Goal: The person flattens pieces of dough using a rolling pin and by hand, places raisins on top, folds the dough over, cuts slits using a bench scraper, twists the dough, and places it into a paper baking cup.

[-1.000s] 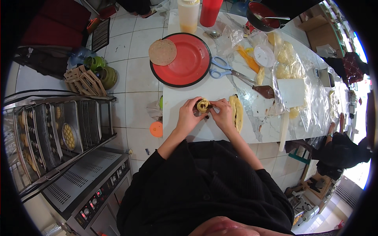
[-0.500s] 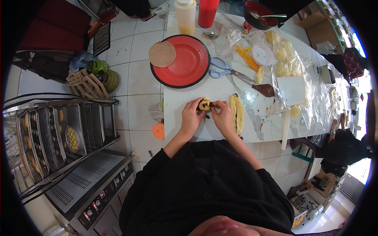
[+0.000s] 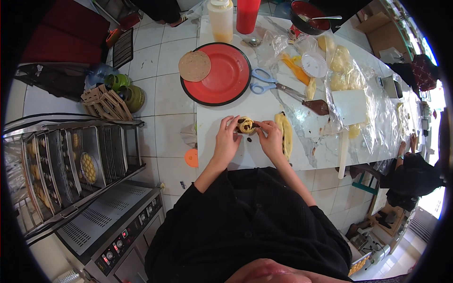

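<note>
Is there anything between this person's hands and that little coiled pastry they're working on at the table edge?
Nothing visible stands between them. The left hand and right hand flank the coiled pastry from either side, fingers right at it. The strip of dough lies beside the right hand, not between.

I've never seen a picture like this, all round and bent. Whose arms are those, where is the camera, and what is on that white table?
There is no machine here: a person wears a wide-angle camera on the head, looking down, so straight edges bend. The arms in black sleeves are that person's own. The left hand and right hand together pinch a small coiled piece of yellow dough on the white table. Beside it lies a strip of dough. Farther off are a red plate with a brown disc on its rim, blue-handled scissors, and two squeeze bottles.
</note>
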Demonstrator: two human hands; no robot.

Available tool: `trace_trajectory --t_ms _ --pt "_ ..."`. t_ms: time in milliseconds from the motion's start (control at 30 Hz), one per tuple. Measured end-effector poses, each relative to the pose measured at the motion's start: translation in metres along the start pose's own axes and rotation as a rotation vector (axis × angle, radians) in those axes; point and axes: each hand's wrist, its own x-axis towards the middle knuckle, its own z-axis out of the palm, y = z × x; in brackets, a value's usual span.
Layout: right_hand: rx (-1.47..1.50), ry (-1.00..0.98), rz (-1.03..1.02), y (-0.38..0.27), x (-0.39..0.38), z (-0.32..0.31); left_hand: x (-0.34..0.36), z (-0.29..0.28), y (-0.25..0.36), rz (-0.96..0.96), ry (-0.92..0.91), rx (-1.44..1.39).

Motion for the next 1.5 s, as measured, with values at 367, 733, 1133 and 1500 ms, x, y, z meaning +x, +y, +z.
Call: trace_trajectory --t_ms 367,733,1133,1500 --pt "0.097 0.050 -0.056 -0.026 0.003 -0.008 0.006 -0.006 -0.013 0.105 -0.066 -0.001" --pt "-0.184 -0.010 -0.333 -0.030 0.010 -0.002 0.003 -0.004 0.000 0.214 -0.036 0.198" --pt "-0.177 -0.200 0.007 -0.007 -0.018 -0.014 0.008 -0.002 0.000 0.300 -0.059 0.222" --pt "-0.218 -0.058 -0.111 -0.011 -0.020 0.007 0.023 0.005 -0.010 0.230 -0.108 0.121"
